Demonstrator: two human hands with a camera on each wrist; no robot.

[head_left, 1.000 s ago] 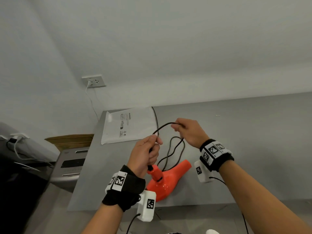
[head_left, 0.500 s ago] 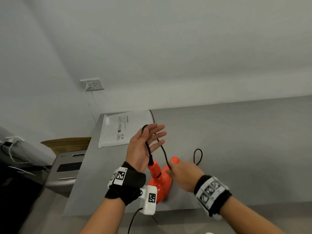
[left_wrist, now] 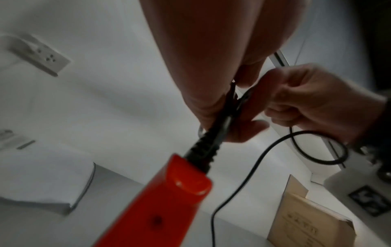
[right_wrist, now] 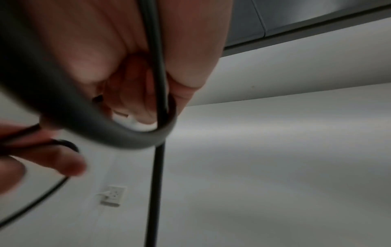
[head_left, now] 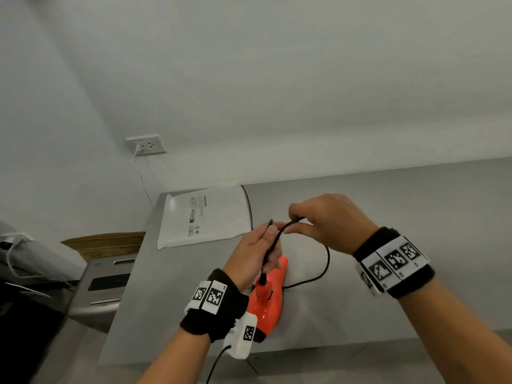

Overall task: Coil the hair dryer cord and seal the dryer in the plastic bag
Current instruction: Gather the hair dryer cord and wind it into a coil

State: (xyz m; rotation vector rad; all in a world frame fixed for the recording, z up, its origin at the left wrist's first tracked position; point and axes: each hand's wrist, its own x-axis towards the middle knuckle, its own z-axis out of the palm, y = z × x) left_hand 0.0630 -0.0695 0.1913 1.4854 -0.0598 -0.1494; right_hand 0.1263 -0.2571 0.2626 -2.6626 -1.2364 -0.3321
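left hand [head_left: 257, 252] gripped the gathered black cord [head_left: 327, 261] just above the orange hair dryer [head_left: 267, 297], fingers curled round the strands at the strain relief. half a second earlier that palm was spread with one loop draped on it and the right hand was low beside the dryer; now the right hand [head_left: 328, 221] was up beside the left, pinching a fresh bend of cord and feeding it in. so one more loop was going on the bundle, coiling looked partly done. slack ran from the right hand down to the grey table [head_left: 415, 273] right of the dryer; how much was left i couldn't tell. dryer lay on the table under the left hand. plastic bag [head_left: 205, 217] lay flat beyond the dryer, untouched, bagging not started.
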